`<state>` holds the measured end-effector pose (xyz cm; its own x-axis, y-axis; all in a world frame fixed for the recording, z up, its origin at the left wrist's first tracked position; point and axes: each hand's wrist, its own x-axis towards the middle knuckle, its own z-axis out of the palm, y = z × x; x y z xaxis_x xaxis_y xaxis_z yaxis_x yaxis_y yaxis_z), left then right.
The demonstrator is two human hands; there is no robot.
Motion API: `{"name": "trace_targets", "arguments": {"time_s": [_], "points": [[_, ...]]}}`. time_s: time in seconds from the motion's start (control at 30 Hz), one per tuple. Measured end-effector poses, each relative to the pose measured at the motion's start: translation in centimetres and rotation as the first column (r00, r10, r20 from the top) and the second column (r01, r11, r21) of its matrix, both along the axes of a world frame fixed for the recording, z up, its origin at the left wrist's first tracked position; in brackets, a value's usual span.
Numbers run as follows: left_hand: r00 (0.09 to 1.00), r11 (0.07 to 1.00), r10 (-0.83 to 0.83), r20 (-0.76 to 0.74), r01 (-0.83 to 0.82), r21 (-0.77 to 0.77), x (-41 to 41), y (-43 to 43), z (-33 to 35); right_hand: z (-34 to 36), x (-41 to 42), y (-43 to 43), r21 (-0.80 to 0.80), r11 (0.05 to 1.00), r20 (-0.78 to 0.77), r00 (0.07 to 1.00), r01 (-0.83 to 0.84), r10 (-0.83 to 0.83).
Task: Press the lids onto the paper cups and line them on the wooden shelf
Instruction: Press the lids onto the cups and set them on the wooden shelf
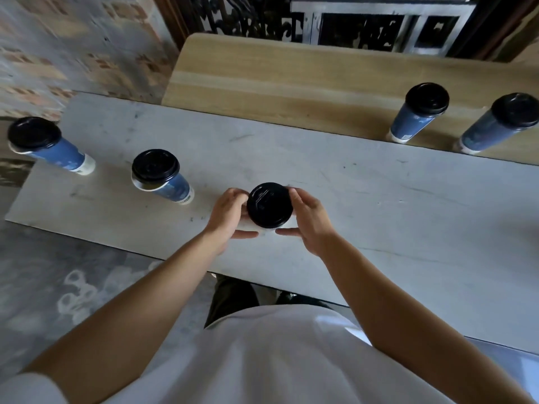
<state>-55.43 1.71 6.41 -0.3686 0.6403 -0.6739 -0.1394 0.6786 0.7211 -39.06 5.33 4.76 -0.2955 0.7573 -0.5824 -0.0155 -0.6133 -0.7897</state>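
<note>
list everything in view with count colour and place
held cup: 1, black lid showing, table centre, between the hands
table cups: 2, blue, black lids, table's left part
shelf cups: 2, blue, black lids, shelf's right part
wooden shelf: 1, light brown, behind the table
table: 1, pale grey, in front of the person
brick wall: 1, brown and grey, upper left
left hand: 1, bare, grips held cup's left side
right hand: 1, bare, grips held cup's right side
</note>
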Motion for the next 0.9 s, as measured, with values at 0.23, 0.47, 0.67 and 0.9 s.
{"name": "trace_targets", "arguments": {"time_s": [0.23, 0.47, 0.67, 0.9], "points": [[0.986, 0.992, -0.054, 0.156, 0.070, -0.101, -1.1, 0.5, -0.2, 0.0, -0.6, 1.2, 0.017, 0.997, 0.089, 0.994, -0.071, 0.069], [0.987, 0.993, -0.102, 0.125, 0.092, 0.080, -1.7, 1.5, -0.8, 0.5, -1.6, 1.6, -0.031, 0.999, 0.108, 0.994, -0.028, 0.031], [0.961, 0.977, -0.199, 0.192, 0.181, 0.109, -2.2, 1.3, -0.9, 0.6, -1.7, 0.5, -0.052, 0.997, 0.098, 0.994, 0.059, -0.054], [0.952, 0.985, -0.171, 0.254, 0.158, 0.074, -1.6, 0.3, -1.1, 1.7, -2.4, -0.5, -0.102, 0.989, 0.157, 0.983, 0.110, -0.093]]}}
